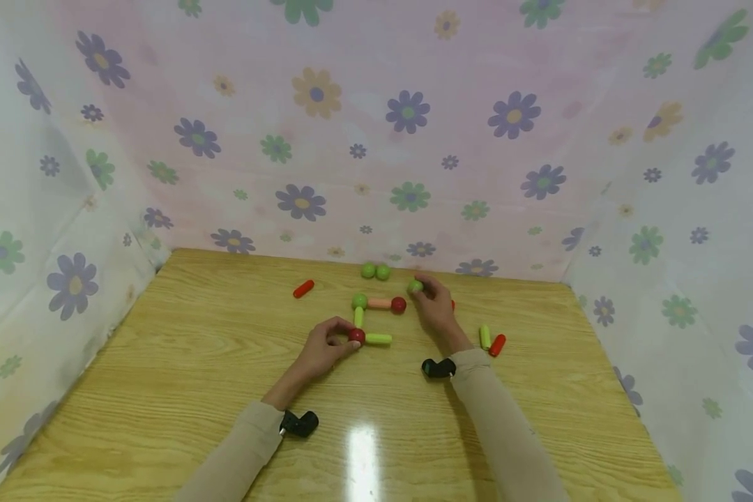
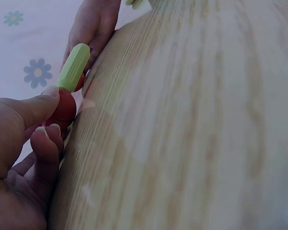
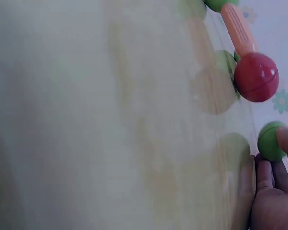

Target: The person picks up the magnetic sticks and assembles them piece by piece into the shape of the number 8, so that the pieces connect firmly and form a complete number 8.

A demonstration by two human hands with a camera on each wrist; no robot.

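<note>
In the head view a joined shape of balls and rods lies mid-table. My left hand [image 1: 320, 350] pinches its near red ball [image 1: 357, 337] between thumb and fingers. From that ball one yellow-green rod [image 1: 378, 339] points right, and another [image 1: 359, 318] runs back to a green ball [image 1: 360, 301]. An orange rod [image 1: 379, 304] links this green ball to a second red ball [image 1: 398, 305]. To the right of the shape, my right hand [image 1: 436, 308] holds a loose green ball [image 3: 269, 142] between thumb and fingers, close over the table, apart from the second red ball.
Two green balls [image 1: 368, 270] sit side by side near the back edge. A red rod [image 1: 304, 288] lies at the left. Right of my right hand are a yellow-green rod [image 1: 484, 337] and a red rod [image 1: 498, 345]. A red piece [image 1: 453, 305] is mostly hidden behind that hand.
</note>
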